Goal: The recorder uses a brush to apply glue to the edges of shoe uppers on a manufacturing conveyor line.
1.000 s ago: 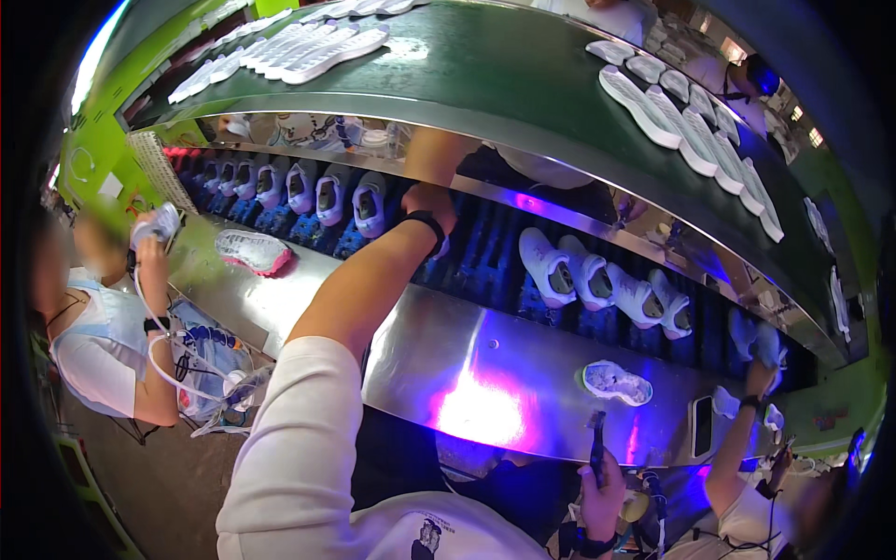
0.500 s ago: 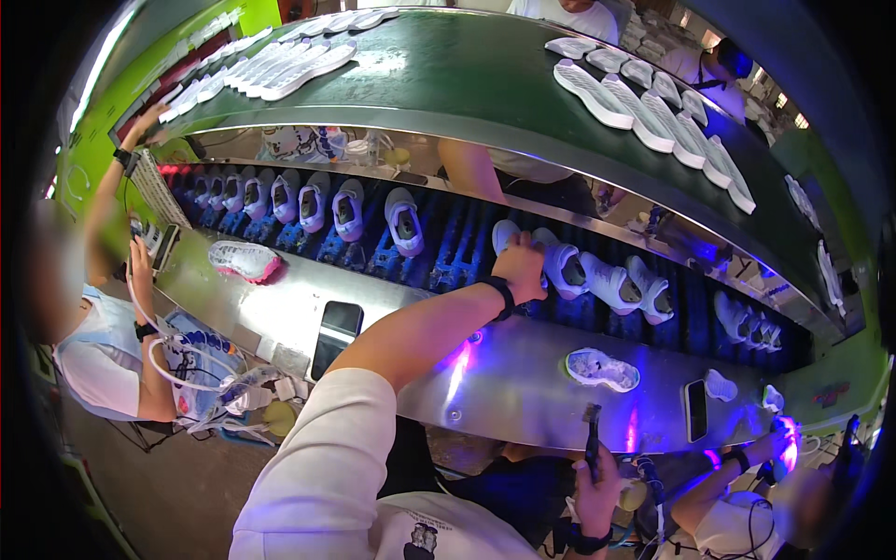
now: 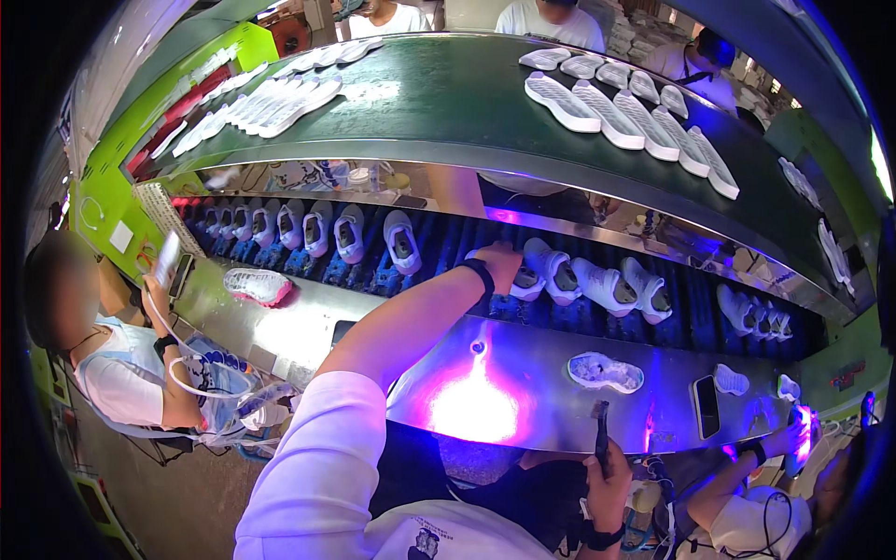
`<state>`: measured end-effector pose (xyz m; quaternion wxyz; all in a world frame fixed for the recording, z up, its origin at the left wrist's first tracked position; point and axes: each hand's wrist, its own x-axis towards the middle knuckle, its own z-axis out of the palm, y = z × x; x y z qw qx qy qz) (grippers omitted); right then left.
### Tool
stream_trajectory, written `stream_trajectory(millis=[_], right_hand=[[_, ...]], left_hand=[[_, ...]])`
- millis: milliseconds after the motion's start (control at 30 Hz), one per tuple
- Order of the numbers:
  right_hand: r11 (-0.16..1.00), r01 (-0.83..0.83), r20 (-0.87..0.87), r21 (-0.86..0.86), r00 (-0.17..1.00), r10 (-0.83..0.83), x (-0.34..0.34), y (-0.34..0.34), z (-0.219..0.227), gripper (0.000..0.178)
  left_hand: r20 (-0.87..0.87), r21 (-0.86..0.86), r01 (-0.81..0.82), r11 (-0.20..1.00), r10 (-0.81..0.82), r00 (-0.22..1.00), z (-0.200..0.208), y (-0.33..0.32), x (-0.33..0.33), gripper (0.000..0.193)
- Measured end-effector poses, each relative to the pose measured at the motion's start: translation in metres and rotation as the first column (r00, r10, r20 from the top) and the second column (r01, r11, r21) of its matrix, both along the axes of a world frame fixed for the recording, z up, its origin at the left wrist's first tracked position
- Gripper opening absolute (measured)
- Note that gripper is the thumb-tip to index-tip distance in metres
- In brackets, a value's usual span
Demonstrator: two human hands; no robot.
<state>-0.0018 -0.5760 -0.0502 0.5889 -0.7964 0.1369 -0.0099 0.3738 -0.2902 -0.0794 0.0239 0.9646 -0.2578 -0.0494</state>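
My left hand (image 3: 501, 265) reaches over the dark conveyor, its fingers curled on a white shoe (image 3: 528, 283). The hand covers much of that shoe; part shows to its right. Several more white shoes (image 3: 602, 286) stand close by on the right. Low in the view, my right hand (image 3: 609, 493) is closed around a dark-handled brush (image 3: 602, 431), bristle end up. Beyond the brush, a white shoe sole (image 3: 605, 371) lies on the metal ledge.
Several shoes (image 3: 348, 233) stand left along the conveyor (image 3: 437, 271). A pink-edged sole (image 3: 258, 287) and a phone (image 3: 705, 407) rest on the ledge. White soles (image 3: 611, 114) lie on the upper green belt (image 3: 439, 93). Co-workers (image 3: 131, 373) sit on both sides.
My left hand has shifted left, and the shoe under it seems turned. My right hand still holds the brush. A bright pink-violet glare has spread on the ledge; the view has shifted slightly.
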Motion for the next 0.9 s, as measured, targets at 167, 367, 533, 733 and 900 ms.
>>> stream_trajectory(millis=[167,367,533,733,900], right_hand=[[0.997,-0.001,-0.051,-0.082,0.999,-0.003,-0.009,-0.006,-0.010,0.039],[0.997,0.072,-0.091,0.023,0.993,-0.070,-0.005,-0.013,-0.002,0.039],[0.997,0.065,-0.223,0.044,0.973,-0.054,0.004,-0.009,0.006,0.038],[0.998,0.048,-0.116,0.045,0.992,-0.043,0.007,-0.012,-0.004,0.036],[0.998,0.062,-0.196,0.026,0.979,-0.056,0.012,-0.026,-0.005,0.033]], left_hand=[[0.044,0.052,0.063,0.997,-0.066,0.997,-0.009,-0.009,0.013,0.046],[0.098,0.075,0.237,0.969,-0.244,0.965,0.040,0.042,0.012,0.040],[0.153,0.080,0.214,0.973,-0.225,0.962,0.021,0.086,0.026,0.030],[0.251,-0.091,0.119,0.989,-0.092,0.964,-0.018,0.098,0.017,0.034],[0.230,-0.279,0.023,0.960,0.044,0.972,0.009,0.013,0.013,0.031]])
